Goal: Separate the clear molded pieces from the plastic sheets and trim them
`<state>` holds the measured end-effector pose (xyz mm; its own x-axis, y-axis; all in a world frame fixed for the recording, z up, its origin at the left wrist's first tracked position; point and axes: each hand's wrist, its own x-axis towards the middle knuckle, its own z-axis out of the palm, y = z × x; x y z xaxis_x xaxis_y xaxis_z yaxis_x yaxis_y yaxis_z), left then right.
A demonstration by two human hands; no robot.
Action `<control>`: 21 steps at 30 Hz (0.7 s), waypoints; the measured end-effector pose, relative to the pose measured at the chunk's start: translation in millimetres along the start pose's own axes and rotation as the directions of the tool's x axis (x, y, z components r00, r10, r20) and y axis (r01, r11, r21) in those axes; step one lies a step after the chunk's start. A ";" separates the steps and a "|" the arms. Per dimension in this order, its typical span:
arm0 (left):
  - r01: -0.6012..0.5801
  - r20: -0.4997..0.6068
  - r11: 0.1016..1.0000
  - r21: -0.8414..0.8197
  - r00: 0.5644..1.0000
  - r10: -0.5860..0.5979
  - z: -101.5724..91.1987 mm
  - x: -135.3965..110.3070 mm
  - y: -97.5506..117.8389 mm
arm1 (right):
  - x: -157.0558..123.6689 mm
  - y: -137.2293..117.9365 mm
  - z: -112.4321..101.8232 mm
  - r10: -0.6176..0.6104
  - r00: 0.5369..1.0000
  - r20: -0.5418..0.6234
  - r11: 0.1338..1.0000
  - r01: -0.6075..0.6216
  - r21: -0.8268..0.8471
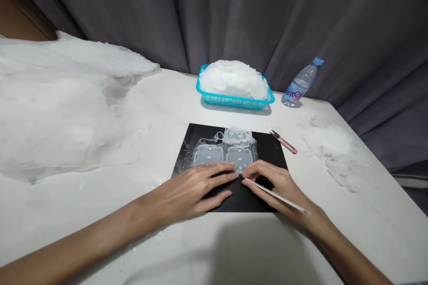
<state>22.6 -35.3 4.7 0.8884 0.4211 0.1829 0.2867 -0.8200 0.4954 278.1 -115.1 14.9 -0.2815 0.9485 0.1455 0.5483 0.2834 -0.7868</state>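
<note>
My left hand (203, 187) lies with its fingers stretched out over the black mat (230, 200), fingertips at the lower edge of a clear, soft-looking sheet. Two rounded-square translucent pieces, a left one (207, 155) and a right one (240, 156), show in that sheet. Between the closed fingers of my right hand (272, 182) is a thin white pen-like tool (277, 197); its tip, by the right piece's lower edge, is hidden. Curled clear trimmings (239, 137) lie on another translucent piece at the top of the mat.
Pink-handled thread snips (284, 141) lie right of the mat. Behind it stands a turquoise basket (234, 100) heaped with translucent white pieces (234, 78). A water bottle (301, 84) is at the back right. Large piles of clear material (60, 116) cover the left; loose scraps (334, 147) lie right.
</note>
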 end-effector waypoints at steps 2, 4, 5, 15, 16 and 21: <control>-0.009 -0.017 1.000 0.009 1.000 0.009 1.4 -0.4 -0.4 | 0.7 -0.2 -0.4 0.004 1.000 -0.021 1.000 -0.005 -0.022; -0.018 -0.023 1.000 0.021 1.000 0.019 1.9 -0.6 -0.7 | 1.5 -1.2 -1.2 -0.024 0.998 -0.055 0.999 0.022 -0.047; -0.023 -0.025 0.999 0.023 0.999 0.023 1.9 -0.6 -0.7 | 1.8 -1.7 -1.4 -0.035 0.997 -0.068 0.998 0.031 -0.058; -0.097 -0.058 0.994 0.052 0.993 0.100 3.1 1.1 -3.0 | 2.6 3.4 3.9 -0.153 0.987 -0.049 0.985 0.148 -0.092; -0.100 -0.062 0.993 0.057 0.993 0.103 3.6 1.0 -3.4 | 2.6 4.4 4.5 -0.165 0.985 -0.049 0.982 0.160 -0.099; -0.091 -0.043 0.994 0.068 0.995 0.094 3.0 2.1 -3.2 | 2.6 6.5 6.6 -0.192 0.981 -0.038 0.974 0.186 -0.131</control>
<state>24.6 -33.0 0.9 0.8954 0.3579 0.2649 0.2278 -0.8794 0.4180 275.8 -111.7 6.2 -0.3514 0.8811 0.3165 0.5849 0.4706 -0.6606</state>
